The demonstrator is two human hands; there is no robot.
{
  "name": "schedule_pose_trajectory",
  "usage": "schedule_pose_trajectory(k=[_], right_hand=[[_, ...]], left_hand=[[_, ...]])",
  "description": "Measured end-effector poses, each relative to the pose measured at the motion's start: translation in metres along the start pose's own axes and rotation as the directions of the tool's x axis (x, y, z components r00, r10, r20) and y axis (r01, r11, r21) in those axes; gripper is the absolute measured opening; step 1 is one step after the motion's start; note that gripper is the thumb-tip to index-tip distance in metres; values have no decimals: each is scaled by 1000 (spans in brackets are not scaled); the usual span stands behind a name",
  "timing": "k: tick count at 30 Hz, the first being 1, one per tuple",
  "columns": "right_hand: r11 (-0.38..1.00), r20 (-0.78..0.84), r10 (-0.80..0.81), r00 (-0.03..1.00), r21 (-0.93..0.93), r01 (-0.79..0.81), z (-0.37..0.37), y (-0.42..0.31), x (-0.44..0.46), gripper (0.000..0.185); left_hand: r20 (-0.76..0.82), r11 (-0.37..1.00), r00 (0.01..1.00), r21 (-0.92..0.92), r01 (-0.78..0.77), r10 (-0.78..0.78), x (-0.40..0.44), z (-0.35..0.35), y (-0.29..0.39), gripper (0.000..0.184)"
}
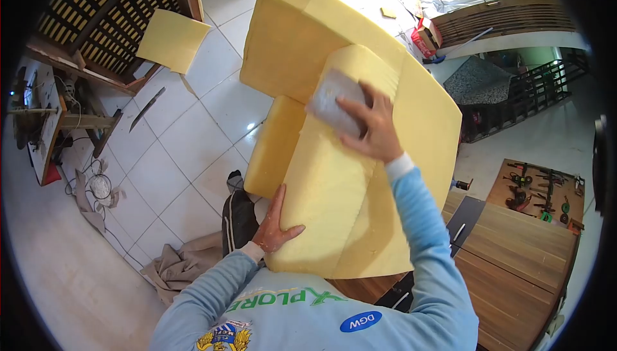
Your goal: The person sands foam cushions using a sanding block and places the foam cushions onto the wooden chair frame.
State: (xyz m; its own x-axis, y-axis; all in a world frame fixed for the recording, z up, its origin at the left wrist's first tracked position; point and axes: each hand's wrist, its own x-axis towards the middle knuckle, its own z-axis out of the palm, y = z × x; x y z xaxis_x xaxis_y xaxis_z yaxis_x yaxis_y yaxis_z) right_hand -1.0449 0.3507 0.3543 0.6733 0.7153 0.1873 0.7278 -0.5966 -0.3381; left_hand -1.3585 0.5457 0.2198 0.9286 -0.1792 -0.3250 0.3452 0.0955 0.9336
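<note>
A large piece of yellow foam point(321, 184), shaped like a sofa with a raised padded ridge, stands in front of my body. My right hand point(371, 123) is closed on a grey rectangular block point(337, 101), pressed against the top of the ridge. The block is blurred, so its exact kind is unclear. My left hand point(275, 225) rests on the foam's near left edge, thumb and fingers spread, holding nothing.
A foam sheet point(172, 39) lies on white floor tiles beside a slatted wooden frame point(96, 10). A long blade-like tool point(147, 108) is on the floor. Brown cloth point(186, 264) and a cable coil point(99, 187) are at left, a wooden cabinet point(514, 254) and tool board point(536, 190) at right.
</note>
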Motion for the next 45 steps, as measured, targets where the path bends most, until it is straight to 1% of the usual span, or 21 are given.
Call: schedule_pose_trajectory(k=[3, 6, 7, 10, 11, 12, 14, 18, 20, 22, 25, 28, 29, 32, 33, 36, 37, 40, 41, 44, 45], right_hand=[[987, 84, -127, 988, -88, 135, -20, 82, 45, 73], [952, 5, 159, 987, -265, -152, -50, 223, 8, 71], [961, -100, 276, 956, 4, -277, -58, 242, 2, 74], [996, -102, -6, 995, 84, 15, -47, 163, 45, 74], [998, 12, -48, 999, 36, 48, -35, 145, 49, 76], [999, 192, -36, 981, -21, 41, -38, 132, 52, 78], [997, 201, 49, 978, -66, -36, -40, 179, 33, 79], [994, -55, 99, 994, 43, -97, -30, 191, 35, 78], [1000, 87, -12, 996, 5, 12, -26, 144, 46, 79], [999, 178, -25, 984, -20, 29, -32, 161, 32, 79], [969, -31, 218, 976, -109, -220, -39, 182, 41, 78], [991, 86, -62, 994, -116, 72, -41, 146, 52, 75], [976, 204, -41, 978, -201, 83, -40, 145, 48, 73], [918, 34, 313, 949, -268, -293, -48, 192, 48, 75], [927, -67, 328, 942, -170, -335, -53, 200, 47, 72], [988, 92, -71, 993, -131, 83, -44, 133, 60, 70], [976, 188, -66, 980, -194, 103, -38, 144, 57, 67], [902, 79, 396, 915, -220, -371, -58, 185, 61, 70], [937, -76, 255, 964, -226, -266, -55, 184, 56, 68], [976, 119, 58, 991, -214, -31, -33, 142, 46, 66], [972, 88, 116, 989, -216, -94, -34, 145, 45, 67]], left_hand=[[-1, 1000, 1000, -5, -8, 8, 1, 3, 2, 125], [-16, 999, 1000, 38, -24, 25, -3, 4, -1, 123], [-33, 998, 999, 58, -24, 26, -2, 6, -2, 123], [-13, 1000, 1000, -4, 6, -6, 1, 3, 2, 124], [-2, 1000, 1000, -20, -1, 1, 4, 5, 1, 124], [6, 999, 1000, -33, -8, 8, 5, 4, 1, 124], [17, 1000, 1000, -25, -7, 7, -4, -3, -1, 124], [15, 998, 1000, -68, -8, 10, 12, 3, 1, 125], [20, 996, 1000, -92, 3, -1, 8, 2, 2, 125], [34, 999, 999, -35, -4, 5, 1, -1, 0, 125], [20, 1000, 1000, -10, -2, 2, -3, 2, -2, 125], [15, 1000, 1000, -11, 5, -5, 9, 0, 1, 125], [24, 1000, 999, -17, 25, -24, 4, 2, 2, 125], [3, 998, 999, 45, -45, 45, 3, 4, -13, 125], [6, 999, 1000, 44, -28, 28, -10, 7, -13, 124], [-9, 999, 999, 29, -35, 35, 2, 9, -12, 122], [0, 1000, 1000, 9, -14, 14, 3, 8, -9, 122], [-9, 999, 1000, 24, -28, 28, 11, 3, -5, 120], [3, 999, 1000, 32, -15, 15, 1, 4, -4, 120], [22, 1000, 1000, 9, -23, 23, 5, 5, -14, 121], [31, 1000, 999, 8, -10, 10, -10, 8, -12, 122]])
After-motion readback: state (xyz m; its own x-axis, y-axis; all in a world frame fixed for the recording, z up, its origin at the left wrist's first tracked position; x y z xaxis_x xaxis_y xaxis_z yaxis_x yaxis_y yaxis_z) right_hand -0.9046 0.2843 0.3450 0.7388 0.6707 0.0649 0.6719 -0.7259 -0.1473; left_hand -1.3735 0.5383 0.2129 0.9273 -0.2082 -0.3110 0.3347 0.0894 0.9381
